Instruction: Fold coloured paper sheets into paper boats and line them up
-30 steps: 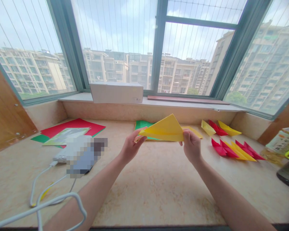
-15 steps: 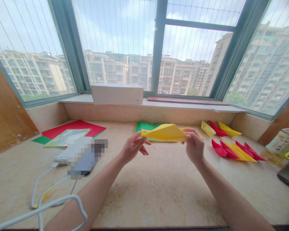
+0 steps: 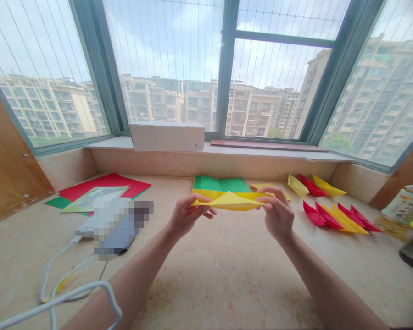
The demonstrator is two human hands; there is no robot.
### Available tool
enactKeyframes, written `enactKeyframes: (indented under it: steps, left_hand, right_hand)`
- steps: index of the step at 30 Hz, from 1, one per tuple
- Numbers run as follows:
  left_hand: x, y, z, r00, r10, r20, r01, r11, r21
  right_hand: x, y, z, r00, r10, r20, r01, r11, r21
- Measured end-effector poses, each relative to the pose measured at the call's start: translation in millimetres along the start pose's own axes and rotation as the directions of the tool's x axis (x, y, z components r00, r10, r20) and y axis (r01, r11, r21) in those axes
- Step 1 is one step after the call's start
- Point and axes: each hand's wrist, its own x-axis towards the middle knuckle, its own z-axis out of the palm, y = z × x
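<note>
The left forearm [image 3: 134, 275] and right forearm [image 3: 325, 279] are slanting inward from the near side, while the left hand [image 3: 186, 216] and right hand [image 3: 279, 215] are facing each other, apart, both pinching.

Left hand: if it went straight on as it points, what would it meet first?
Beyond the folded yellow paper it pinches, the left hand would probably meet the rectangular green paper sheet behind first, though depth is unclear.

The folded paper [image 3: 232, 202] was plain yellow. From it, a green sheet [image 3: 222, 183] showed at twelve o'clock, a red sheet [image 3: 113, 179] at nine, red shapes [image 3: 315, 215] and yellow shapes [image 3: 347, 220] at three, a white cable [image 3: 79, 289] at eight. The table [image 3: 220, 261] was cream, mottled tan.
</note>
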Motion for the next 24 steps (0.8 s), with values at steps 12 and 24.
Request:
enactKeyframes:
  steps: [12,24]
  left_hand:
    - [-2,12,-2.2,0.986,0.150,0.076,-0.162,0.965,0.205]
    - [5,5,-4.2,0.976,0.214,-0.035,-0.197,0.946,0.259]
  right_hand:
    - [4,-9,-5,0.990,-0.135,0.032,0.138,0.985,-0.107]
    - [6,-4,-1,0.989,-0.121,0.084,0.130,0.985,-0.115]
